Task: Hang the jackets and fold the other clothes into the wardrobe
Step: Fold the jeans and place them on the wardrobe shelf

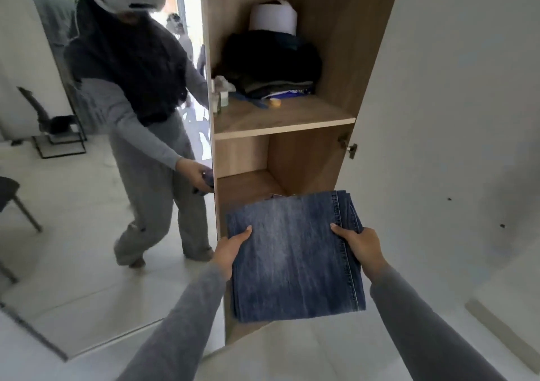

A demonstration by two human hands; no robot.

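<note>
The lower compartment (248, 187) of the wardrobe (336, 59) is lying open, its floor bare at the back. Folded jeans (295, 255) are filling the front of its opening. Above, the shelf (280, 120) is offering bare board in front, while a clothes pile (271, 67) and small bottles (222, 97) are crowding its back and left.

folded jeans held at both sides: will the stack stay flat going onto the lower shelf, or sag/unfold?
The folded jeans look thick and flat between the left hand and right hand, so they are likely fairly stiff for cloth. The layered edges at the right could slip apart if pushed. Probably heavyish; sliding on the lower shelf should work.
</note>
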